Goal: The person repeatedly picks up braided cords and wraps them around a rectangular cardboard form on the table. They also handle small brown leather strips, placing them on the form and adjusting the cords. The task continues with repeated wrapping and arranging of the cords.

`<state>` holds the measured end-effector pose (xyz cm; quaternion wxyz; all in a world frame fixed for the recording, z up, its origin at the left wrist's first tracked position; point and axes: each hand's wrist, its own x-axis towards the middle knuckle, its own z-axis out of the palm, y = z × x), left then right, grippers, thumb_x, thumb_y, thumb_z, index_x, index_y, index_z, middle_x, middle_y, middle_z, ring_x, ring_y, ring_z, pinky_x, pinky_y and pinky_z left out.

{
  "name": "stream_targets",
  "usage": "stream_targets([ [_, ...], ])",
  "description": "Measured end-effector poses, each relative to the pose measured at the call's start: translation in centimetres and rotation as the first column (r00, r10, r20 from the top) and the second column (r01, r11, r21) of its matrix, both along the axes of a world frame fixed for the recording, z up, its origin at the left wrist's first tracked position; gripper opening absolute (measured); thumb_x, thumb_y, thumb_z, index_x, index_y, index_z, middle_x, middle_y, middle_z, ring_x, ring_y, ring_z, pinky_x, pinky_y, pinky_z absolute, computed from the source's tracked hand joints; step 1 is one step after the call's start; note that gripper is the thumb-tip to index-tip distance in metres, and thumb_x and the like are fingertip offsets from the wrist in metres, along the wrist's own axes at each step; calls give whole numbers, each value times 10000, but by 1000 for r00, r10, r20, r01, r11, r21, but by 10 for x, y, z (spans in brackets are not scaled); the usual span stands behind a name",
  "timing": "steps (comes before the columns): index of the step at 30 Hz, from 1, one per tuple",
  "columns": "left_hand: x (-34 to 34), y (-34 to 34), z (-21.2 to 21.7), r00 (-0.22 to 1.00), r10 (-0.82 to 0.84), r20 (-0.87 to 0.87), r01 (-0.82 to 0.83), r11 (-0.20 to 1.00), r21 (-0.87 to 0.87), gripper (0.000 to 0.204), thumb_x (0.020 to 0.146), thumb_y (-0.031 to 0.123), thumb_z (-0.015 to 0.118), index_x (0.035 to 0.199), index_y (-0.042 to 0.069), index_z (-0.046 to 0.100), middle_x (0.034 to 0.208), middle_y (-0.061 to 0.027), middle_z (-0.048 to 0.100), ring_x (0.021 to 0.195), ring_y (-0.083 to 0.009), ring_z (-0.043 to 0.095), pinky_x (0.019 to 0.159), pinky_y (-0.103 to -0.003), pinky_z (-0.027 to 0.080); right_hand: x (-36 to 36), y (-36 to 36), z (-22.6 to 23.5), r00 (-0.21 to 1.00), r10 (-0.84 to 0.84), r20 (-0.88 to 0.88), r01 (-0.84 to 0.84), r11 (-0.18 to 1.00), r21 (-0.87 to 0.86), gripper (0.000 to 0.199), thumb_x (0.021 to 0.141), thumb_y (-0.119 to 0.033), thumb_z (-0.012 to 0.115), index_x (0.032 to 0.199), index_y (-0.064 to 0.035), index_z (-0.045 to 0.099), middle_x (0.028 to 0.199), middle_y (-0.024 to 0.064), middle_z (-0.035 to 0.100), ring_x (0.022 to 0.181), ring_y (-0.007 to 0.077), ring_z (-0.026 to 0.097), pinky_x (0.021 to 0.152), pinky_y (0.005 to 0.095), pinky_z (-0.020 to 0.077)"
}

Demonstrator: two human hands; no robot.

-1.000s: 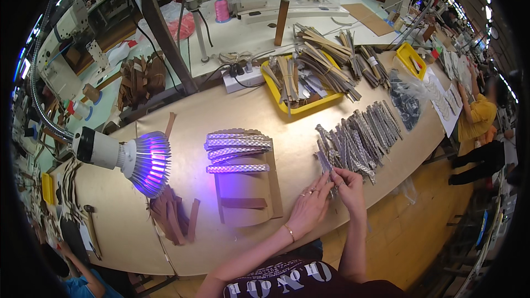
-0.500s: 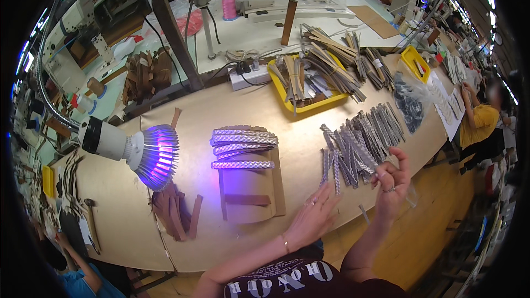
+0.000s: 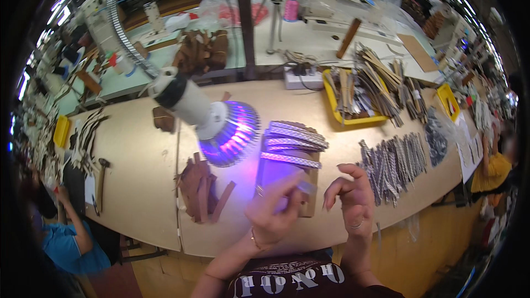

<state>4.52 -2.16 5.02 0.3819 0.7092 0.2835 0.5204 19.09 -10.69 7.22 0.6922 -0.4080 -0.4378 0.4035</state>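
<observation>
My left hand (image 3: 274, 212) is over the lower part of a tan board (image 3: 312, 187), its fingers drawn together and blurred. A small pale patch shows at its fingertips; I cannot make out what it is. Silvery braided strips (image 3: 292, 158) lie side by side across the board's upper part. To the right, just off the board, my right hand (image 3: 353, 201) is raised with its fingers curved and apart, and no object shows in it. Beyond it lies a row of grey and silver braided strips (image 3: 392, 165).
A lamp (image 3: 229, 132) with a violet glow hangs left of the board, above brown strips (image 3: 201, 190). Behind are a yellow tray (image 3: 359, 121) of strips and a power strip (image 3: 302, 80). A hammer (image 3: 101, 185) lies far left. People sit at both sides.
Both hands have come from the braided strip row toward the board. My left hand has gone from flat to drawn-together fingers. The view has swung, shifting the whole table in the picture.
</observation>
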Motion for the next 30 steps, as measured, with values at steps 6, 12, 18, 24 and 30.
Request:
stream_targets([
  [6, -48, 27, 8, 825, 150, 544, 361, 602, -713, 172, 914, -5, 612, 1031, -28, 488, 908, -146, 654, 740, -186, 689, 616, -286, 574, -21, 26, 11, 763, -135, 633, 205, 978, -39, 386, 785, -225, 797, 1095, -41, 658, 985, 109, 611, 870, 197, 594, 759, 304, 468],
  [12, -54, -10, 6, 780, 81, 621, 472, 576, -667, 266, 927, -20, 578, 1152, -18, 436, 938, -190, 659, 653, -189, 662, 543, -285, 554, -34, 28, 22, 700, -12, 714, 125, 987, -106, 354, 790, -200, 782, 1096, -64, 667, 964, 106, 644, 854, 245, 630, 744, 340, 493],
  [18, -48, -14, 2, 787, -42, 615, 465, 696, -548, 244, 910, -22, 605, 1123, -11, 486, 911, -177, 673, 559, -121, 599, 443, -231, 470, -39, 18, 20, 793, 143, 592, -14, 976, -217, 255, 842, -165, 721, 1077, -78, 672, 888, 78, 676, 816, 256, 639, 757, 364, 477],
  [24, -50, -11, 0, 929, -62, 366, 306, 684, -662, 222, 937, 54, 586, 1143, -20, 545, 810, -120, 680, 502, -76, 523, 465, -203, 430, -11, 5, 20, 618, 351, 704, -114, 926, -361, 215, 880, -208, 681, 1042, -67, 684, 909, 99, 679, 797, 268, 647, 737, 377, 498],
  [30, -61, -21, -24, 934, -196, 299, 354, 639, -683, 225, 938, 70, 578, 1129, -48, 578, 865, -141, 700, 615, -112, 606, 569, -240, 501, 109, 22, -10, 693, -39, 720, 396, 855, -335, 223, 907, -171, 633, 1065, -21, 678, 914, 109, 677, 839, 176, 643, 753, 325, 503],
])
